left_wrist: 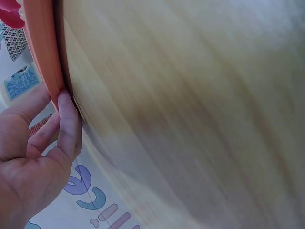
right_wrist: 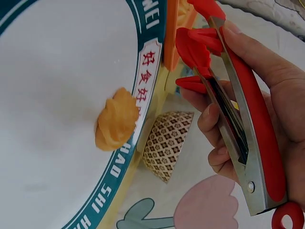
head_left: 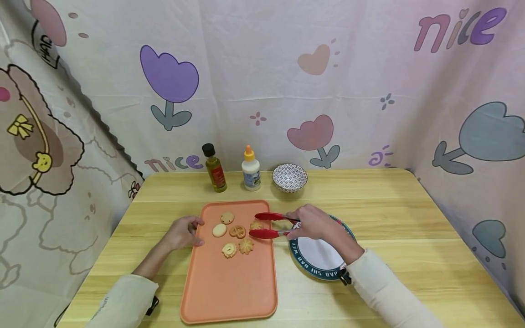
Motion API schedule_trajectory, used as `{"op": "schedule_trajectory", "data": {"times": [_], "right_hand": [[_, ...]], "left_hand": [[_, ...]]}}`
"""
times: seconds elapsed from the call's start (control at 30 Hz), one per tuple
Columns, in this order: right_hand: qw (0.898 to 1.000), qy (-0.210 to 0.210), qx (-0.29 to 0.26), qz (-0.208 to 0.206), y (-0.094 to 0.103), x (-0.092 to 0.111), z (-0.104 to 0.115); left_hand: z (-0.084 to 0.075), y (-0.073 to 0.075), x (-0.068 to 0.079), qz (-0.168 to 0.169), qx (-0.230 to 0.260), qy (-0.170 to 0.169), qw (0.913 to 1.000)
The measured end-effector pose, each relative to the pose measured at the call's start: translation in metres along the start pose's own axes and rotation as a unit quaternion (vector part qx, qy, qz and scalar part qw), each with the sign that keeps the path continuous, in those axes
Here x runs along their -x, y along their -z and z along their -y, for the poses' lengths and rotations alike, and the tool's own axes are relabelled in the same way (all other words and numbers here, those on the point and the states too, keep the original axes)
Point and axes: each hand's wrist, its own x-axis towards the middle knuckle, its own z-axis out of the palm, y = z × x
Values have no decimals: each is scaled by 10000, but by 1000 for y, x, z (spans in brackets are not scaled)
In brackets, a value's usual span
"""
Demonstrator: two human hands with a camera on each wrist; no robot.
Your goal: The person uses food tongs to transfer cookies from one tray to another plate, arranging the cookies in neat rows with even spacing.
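Observation:
In the head view my left hand (head_left: 183, 233) is at the left edge of an orange tray (head_left: 229, 291); its fingers pinch the tray's rim (left_wrist: 44, 52) in the left wrist view. My right hand (head_left: 310, 222) grips red-tipped metal tongs (right_wrist: 245, 114). The two tong tips are apart and reach over the tray's right edge, around a cookie (head_left: 256, 225). Other cookies lie on the tray: a pretzel-shaped one (head_left: 237, 232), a star-shaped one (head_left: 246, 246), a plain oval one (head_left: 219, 230) and several more. Below the right hand, one swirled cookie (right_wrist: 116, 119) sits near the rim of a white plate (right_wrist: 57, 95).
Along the back of the wooden table (head_left: 381, 205) stand a dark-capped oil bottle (head_left: 216, 171), a white squeeze bottle (head_left: 251, 173) with a yellow-orange top, and a patterned bowl (head_left: 289, 178). A printed cloth (head_left: 246, 68) hangs behind and at both sides.

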Motion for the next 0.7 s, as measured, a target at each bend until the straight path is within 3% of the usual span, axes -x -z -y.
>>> {"op": "schedule_trajectory", "data": {"times": [0.7], "right_hand": [[9998,-58,-86,-146,3,7,2]], "left_hand": [[-1,-1,-1,-31,-58,70,10000]]}}
